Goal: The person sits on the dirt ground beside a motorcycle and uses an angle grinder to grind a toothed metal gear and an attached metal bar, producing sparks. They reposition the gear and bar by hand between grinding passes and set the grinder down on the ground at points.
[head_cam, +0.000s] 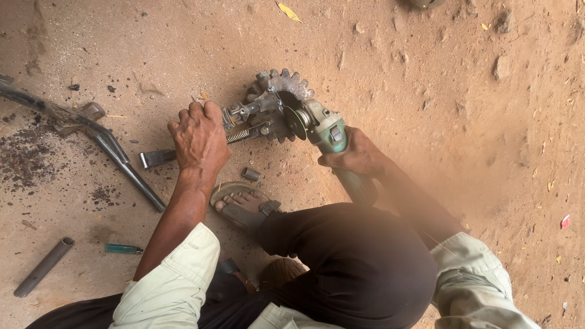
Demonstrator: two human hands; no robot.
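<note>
Head view shows my left hand [199,139] pressing down on a grey toothed metal sprocket assembly with a spring [268,113], and my right hand [356,155] wrapped around a green angle grinder [323,131], disc against the gear. I see no finished cut, so I judge the grinding unfinished. It lies on bare reddish dirt ground [426,79]; a bent dark metal bar [116,155], grey pipe [42,267] and green lighter [123,248] lie nearby.

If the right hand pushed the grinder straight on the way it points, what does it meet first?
The right hand aims the angle grinder up-left. Its disc would probably meet the toothed metal gear first; they look almost touching, though depth is unclear.
</note>
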